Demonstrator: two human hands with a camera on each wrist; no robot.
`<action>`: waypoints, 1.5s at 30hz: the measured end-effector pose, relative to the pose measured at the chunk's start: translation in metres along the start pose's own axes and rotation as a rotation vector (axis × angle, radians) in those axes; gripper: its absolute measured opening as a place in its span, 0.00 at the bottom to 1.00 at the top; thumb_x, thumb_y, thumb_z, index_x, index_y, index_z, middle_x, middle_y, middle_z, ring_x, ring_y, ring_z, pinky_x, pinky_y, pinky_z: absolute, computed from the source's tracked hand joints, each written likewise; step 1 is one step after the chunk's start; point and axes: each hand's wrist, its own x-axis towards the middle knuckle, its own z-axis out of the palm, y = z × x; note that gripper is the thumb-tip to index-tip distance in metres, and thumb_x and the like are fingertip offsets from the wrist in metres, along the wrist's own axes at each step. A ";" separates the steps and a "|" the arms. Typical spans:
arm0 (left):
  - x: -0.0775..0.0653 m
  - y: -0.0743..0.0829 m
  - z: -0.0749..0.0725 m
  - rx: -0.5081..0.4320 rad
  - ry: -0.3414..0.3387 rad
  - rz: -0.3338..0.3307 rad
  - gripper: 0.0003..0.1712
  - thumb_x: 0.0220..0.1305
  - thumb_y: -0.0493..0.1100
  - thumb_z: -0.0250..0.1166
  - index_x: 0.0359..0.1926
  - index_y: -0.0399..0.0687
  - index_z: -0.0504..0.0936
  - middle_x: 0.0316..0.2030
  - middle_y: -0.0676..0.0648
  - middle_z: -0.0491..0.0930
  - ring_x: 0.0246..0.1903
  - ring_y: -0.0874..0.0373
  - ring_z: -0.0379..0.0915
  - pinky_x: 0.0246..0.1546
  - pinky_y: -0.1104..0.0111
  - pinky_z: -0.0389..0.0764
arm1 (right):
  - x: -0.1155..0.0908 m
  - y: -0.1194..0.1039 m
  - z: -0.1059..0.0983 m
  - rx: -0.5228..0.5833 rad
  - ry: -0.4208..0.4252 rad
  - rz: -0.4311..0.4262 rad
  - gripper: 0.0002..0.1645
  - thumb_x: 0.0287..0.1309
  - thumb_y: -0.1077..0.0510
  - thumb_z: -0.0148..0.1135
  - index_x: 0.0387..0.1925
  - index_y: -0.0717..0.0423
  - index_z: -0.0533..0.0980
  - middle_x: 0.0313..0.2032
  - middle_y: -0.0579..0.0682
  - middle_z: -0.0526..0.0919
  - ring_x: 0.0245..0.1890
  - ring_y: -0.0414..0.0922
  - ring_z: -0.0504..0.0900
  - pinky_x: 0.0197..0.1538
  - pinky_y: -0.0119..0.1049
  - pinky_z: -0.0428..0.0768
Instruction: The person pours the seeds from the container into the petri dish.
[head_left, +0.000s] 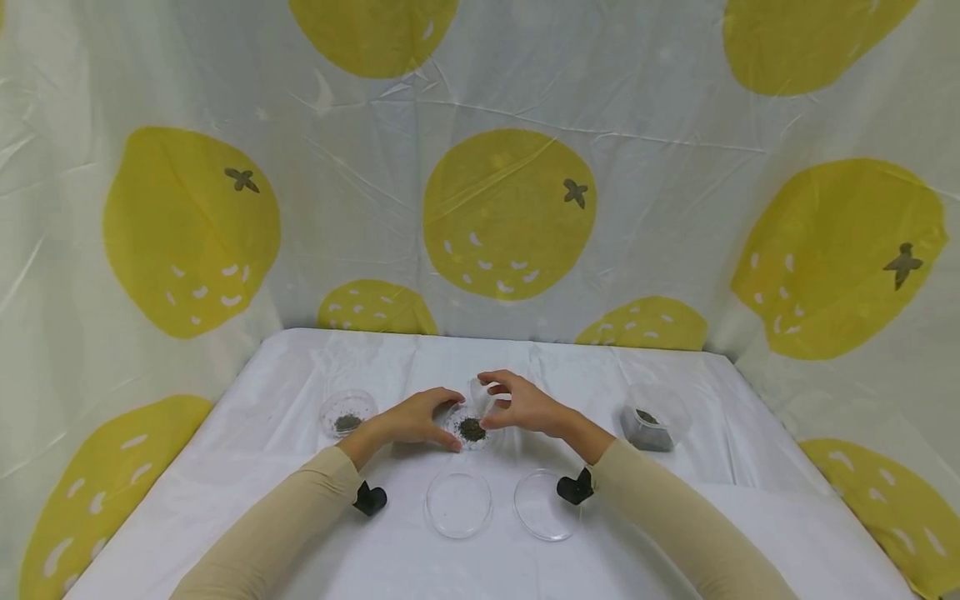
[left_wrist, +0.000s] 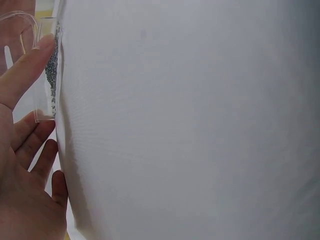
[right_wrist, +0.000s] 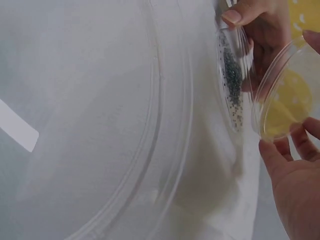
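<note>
A white curtain [head_left: 360, 200] printed with big yellow fruit hangs behind a white-draped table [head_left: 251, 450], where a person in beige sleeves [head_left: 667, 512] brings the left hand [head_left: 412, 417] and right hand [head_left: 531, 408] together near the middle. Well to the right stands a grey, boxy container [head_left: 651, 438]; a clear round sheet or cover overlaps it, though which is hard to tell. A side dish [head_left: 349, 401] with dark contents sits beyond the left wrist, and two clear round pieces [head_left: 459, 504] lie flat on the near side, seemingly spread out to stay within easy reach.

The left hand grips a clear dish [head_left: 454, 422] — thumb at the near rim, fingers at the far one — apparently to steady it on the cloth. The right hand pinches a clear lid [right_wrist: 290, 100] by its edge, tilted up, perhaps to leave the dish's top uncovered. The dish lies between the hands, its left side within the left hand's curve, the lid just beside its right. Dark flakes [head_left: 472, 430] are gathered around its middle.
</note>
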 end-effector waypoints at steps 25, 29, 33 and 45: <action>0.001 -0.003 0.000 -0.016 0.017 -0.007 0.48 0.49 0.53 0.85 0.69 0.45 0.75 0.66 0.46 0.74 0.69 0.47 0.65 0.71 0.52 0.63 | 0.013 0.007 0.016 -0.309 -0.019 -0.104 0.50 0.44 0.49 0.83 0.67 0.64 0.73 0.63 0.56 0.77 0.62 0.55 0.75 0.63 0.46 0.77; 0.001 -0.003 0.001 -0.009 0.018 0.003 0.48 0.48 0.53 0.85 0.68 0.44 0.75 0.65 0.46 0.75 0.69 0.48 0.65 0.71 0.53 0.63 | 0.015 0.005 0.016 -0.403 -0.034 -0.130 0.50 0.44 0.47 0.83 0.66 0.64 0.74 0.63 0.56 0.78 0.61 0.55 0.76 0.61 0.47 0.78; 0.002 -0.003 0.001 -0.009 0.021 0.008 0.48 0.48 0.52 0.85 0.67 0.43 0.75 0.65 0.46 0.75 0.68 0.48 0.66 0.71 0.53 0.64 | 0.016 0.004 0.015 -0.447 -0.046 -0.150 0.50 0.44 0.46 0.83 0.66 0.65 0.74 0.62 0.57 0.78 0.60 0.56 0.77 0.60 0.49 0.78; 0.001 -0.002 0.001 -0.038 0.018 -0.009 0.49 0.48 0.50 0.86 0.69 0.42 0.74 0.66 0.44 0.74 0.68 0.46 0.66 0.70 0.51 0.64 | 0.019 -0.002 0.014 -0.501 -0.095 -0.131 0.49 0.46 0.45 0.82 0.66 0.65 0.75 0.62 0.57 0.78 0.64 0.55 0.74 0.68 0.51 0.71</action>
